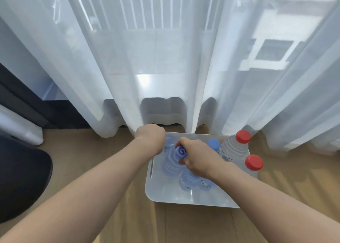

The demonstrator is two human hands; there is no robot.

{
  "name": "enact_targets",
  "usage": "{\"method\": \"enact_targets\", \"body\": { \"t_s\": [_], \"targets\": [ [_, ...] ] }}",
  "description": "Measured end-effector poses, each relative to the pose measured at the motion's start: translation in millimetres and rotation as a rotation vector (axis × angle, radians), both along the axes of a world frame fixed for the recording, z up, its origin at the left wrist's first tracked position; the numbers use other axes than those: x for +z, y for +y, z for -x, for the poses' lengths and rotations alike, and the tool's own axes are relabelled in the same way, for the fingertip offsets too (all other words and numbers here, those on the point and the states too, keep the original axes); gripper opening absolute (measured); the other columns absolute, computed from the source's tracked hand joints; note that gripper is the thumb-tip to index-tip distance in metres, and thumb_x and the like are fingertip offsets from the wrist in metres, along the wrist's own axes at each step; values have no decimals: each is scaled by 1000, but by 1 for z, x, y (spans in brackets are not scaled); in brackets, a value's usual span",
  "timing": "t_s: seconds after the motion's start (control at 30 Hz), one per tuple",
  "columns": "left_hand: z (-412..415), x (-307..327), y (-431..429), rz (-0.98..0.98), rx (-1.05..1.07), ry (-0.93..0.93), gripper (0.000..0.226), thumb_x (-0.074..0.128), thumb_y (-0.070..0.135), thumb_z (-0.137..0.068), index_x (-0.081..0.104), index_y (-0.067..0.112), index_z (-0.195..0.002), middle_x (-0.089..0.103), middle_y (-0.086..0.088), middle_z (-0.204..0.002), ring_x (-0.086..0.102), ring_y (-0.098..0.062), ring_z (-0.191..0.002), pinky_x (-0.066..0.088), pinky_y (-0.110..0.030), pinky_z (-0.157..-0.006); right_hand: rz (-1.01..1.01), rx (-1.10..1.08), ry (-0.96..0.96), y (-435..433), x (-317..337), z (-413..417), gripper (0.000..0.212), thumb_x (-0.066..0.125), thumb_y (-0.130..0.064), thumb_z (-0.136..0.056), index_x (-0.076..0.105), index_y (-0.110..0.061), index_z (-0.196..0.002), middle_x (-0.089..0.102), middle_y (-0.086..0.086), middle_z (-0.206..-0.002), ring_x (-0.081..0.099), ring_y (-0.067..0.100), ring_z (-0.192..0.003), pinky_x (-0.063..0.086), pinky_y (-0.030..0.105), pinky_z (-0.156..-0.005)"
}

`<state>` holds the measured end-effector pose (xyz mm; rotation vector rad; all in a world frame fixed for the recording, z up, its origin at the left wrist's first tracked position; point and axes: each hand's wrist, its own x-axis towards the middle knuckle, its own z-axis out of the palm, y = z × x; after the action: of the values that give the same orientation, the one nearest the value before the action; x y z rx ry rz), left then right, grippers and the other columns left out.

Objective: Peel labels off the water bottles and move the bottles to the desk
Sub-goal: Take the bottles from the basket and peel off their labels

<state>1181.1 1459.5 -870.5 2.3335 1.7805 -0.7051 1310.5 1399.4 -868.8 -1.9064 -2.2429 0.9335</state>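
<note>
Early stage. My right hand (195, 157) grips a blue-capped bottle (177, 157) in the bin (165, 193); left hand (151, 137) grip unclear. Red-capped bottles (233, 149) wait; none moved.

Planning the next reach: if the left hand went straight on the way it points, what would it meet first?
Probably the sheer curtain hanging just beyond the bin's far rim; the left hand already sits there, though depth is unclear.

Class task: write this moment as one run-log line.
stage: picking bottle | right hand: shut on blue-capped bottle | left hand: at bin rim, grip hidden | red-capped bottles: in bin
</note>
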Motion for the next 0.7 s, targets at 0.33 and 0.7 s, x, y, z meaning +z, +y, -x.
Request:
{"method": "enact_targets", "body": {
  "t_s": [0.33,0.7],
  "targets": [
    [13,6,22,-220,203,-440,27,43,14,-89,64,13,-105,69,-9,-107,61,-33,-95,43,-32,-72,-24,-66,83,5,18,-22,45,56,-8,-88,48,-17,-131,62,4,-123,58,20,-111,46,33,-98],
    [-44,1,-65,145,-589,-219,46,56,34,-90,48,17,-131,61,-10,-116,61,-29,-101,47,-34,-79,-34,-322,242,-22,25,-78,43,43,14,-78,61,-16,-104,65,2,-93,65,17,-92,51,22,-82]
  ]
}}
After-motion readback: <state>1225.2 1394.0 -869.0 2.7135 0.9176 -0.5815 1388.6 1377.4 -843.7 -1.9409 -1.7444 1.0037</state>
